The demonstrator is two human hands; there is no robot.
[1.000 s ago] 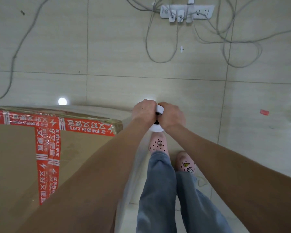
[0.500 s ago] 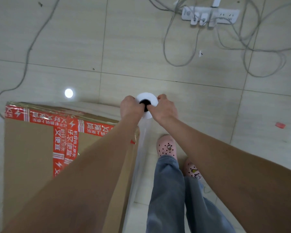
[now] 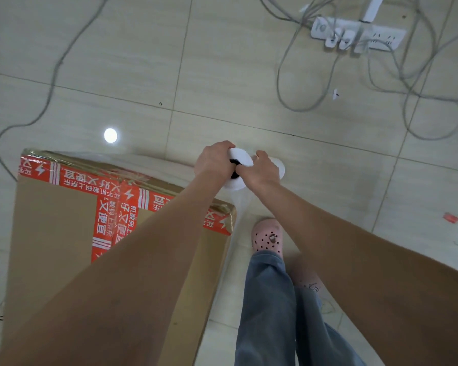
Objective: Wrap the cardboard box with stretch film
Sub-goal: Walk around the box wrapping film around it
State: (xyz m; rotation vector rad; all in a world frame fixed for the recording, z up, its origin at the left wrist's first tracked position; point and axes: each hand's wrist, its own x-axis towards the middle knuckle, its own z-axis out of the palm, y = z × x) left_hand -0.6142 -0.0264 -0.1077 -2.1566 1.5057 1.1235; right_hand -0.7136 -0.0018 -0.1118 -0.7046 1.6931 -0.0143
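both arms reach straight out and down, forearms filling the lower frame and meeting at the roll (image 3: 240, 157). left hand (image 3: 215, 161) grips the roll's top end from the left, fingers curled over the rim. right hand (image 3: 262, 172) grips it from the right, fingers curled, thumb side near the dark core hole. hands nearly touching each other across the end face. roll is held in the air just past the box's (image 3: 50, 233) far right corner, above the floor (image 3: 222, 62). floor is pale glossy tile with grey grout lines and a round light glare (image 3: 110, 135) beyond the box. white power strip (image 3: 358, 35) with plugs lies far right, grey cables (image 3: 302, 101) looping around it, and another cable (image 3: 50, 83) runs down the left. small red scrap (image 3: 451, 217) on the tile at right. person's jeans (image 3: 267, 307) and a pink holed shoe (image 3: 267, 236) stand just right of the box. box sits on the floor at lower left, brown top up, red printed tape (image 3: 105, 223) across the far edge and down the middle. roll's white end face points up at the camera, so the long axis looks about upright, slightly tilted; lower end mostly hidden. clear film (image 3: 239, 207) drops from the roll toward the box's right side, shiny wrinkled film also showing along the box's far edge.
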